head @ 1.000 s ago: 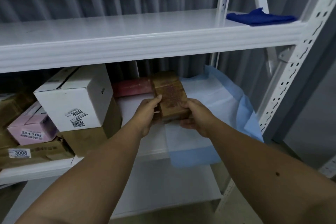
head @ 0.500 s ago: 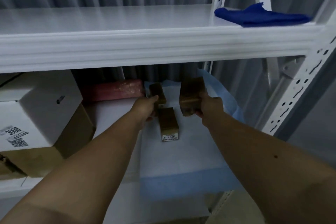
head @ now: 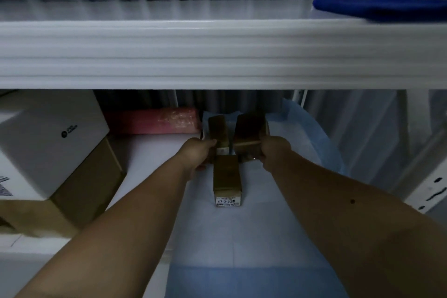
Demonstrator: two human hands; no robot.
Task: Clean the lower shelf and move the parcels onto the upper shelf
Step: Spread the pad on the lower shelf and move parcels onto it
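Observation:
Both my arms reach deep into the lower shelf (head: 154,176). My left hand (head: 197,153) grips a narrow brown parcel (head: 219,132) at its left side. My right hand (head: 274,152) grips a wider brown parcel (head: 249,129) and holds it just right of the narrow one. A third brown parcel (head: 227,178) with a white label lies loose on the blue-and-white sheet (head: 266,237), between my wrists. A pink parcel (head: 154,121) lies at the back left. The upper shelf (head: 169,55) spans the view above.
A blue cloth (head: 377,6) lies on the upper shelf at the right. A white box (head: 43,143) sits on a brown carton (head: 79,191) at the left of the lower shelf. A white perforated upright (head: 433,191) stands at the right.
The brown stack I held in both hands has come apart into separate parcels. My hands went further back into the shelf, one parcel in each, and a third lies loose on the sheet.

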